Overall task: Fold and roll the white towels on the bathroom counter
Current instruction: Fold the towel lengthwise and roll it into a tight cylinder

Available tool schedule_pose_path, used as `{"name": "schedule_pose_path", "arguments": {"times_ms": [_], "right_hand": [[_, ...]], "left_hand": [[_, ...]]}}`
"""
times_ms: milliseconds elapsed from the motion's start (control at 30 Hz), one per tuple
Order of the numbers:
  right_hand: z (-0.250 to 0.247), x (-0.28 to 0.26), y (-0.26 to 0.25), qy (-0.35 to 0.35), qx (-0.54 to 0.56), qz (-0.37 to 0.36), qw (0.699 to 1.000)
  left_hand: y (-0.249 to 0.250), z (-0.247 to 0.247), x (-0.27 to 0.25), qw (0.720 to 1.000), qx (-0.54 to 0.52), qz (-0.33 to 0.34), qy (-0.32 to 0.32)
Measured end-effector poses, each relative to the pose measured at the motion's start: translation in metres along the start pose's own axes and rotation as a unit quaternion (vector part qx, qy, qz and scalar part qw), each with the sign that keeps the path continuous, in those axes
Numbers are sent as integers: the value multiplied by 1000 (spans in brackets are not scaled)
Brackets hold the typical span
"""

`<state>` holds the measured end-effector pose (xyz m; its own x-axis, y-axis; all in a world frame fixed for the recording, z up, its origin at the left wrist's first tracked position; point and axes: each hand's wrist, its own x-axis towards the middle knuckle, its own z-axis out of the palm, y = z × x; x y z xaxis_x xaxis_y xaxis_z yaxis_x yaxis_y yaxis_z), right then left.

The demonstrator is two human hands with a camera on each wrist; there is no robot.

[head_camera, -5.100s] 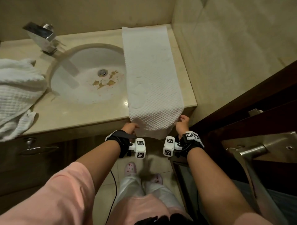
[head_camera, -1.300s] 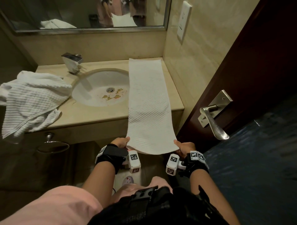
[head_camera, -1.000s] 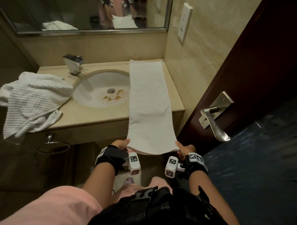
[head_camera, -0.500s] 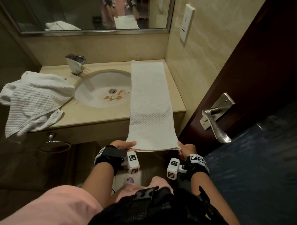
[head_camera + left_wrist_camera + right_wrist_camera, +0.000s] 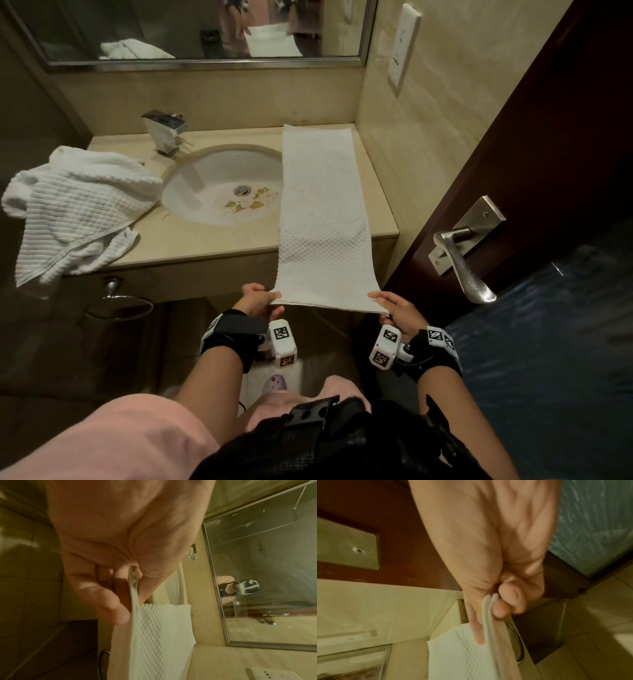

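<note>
Nearest the body, the left hand (image 5: 255, 301) and right hand (image 5: 397, 310) each pinch a near corner of the towel (image 5: 322, 219), thumb on top and fingers (image 5: 109, 601) curled beneath. The wrist views show a doubled edge caught between thumb and fingers on both sides. The held end hangs in the air just off the bench (image 5: 191, 243) front, level between the hands.

From there the towel runs straight away from the fingers: a long narrow strip whose long axis points from the person toward the back wall, lying flat on the bench's right part, beside the sink (image 5: 219, 185). Its far end lies at the wall under the mirror (image 5: 205, 31). Both hands are equally near, so a roll or fold would likely travel forward along that axis.

A second towel (image 5: 72, 209) lies crumpled at the bench's left end, well apart.
</note>
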<state>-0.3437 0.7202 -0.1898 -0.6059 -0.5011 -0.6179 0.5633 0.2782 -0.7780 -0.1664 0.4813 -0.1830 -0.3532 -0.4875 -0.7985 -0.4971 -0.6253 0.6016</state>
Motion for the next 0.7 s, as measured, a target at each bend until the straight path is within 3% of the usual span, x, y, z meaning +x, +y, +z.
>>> {"name": "schedule_pose_path", "arguments": {"times_ms": [100,167,433,567,700], "right_hand": [[-3,0,-3,-21,43,44,998],[-3,-2,-4,-17,67,49,996],[6,-10,-3,-7,181,49,982],[6,-11,-3,1,197,60,978],[6,-14,-2,-10,171,16,985]], "left_hand": [[-2,-3,0,996,-37,46,-64],[-2,-5,-3,992,-71,35,-100],[2,-12,-22,975,-167,0,-144],[-1,-14,-22,972,-192,21,-132],[-6,-14,-19,968,-215,46,-120]]}}
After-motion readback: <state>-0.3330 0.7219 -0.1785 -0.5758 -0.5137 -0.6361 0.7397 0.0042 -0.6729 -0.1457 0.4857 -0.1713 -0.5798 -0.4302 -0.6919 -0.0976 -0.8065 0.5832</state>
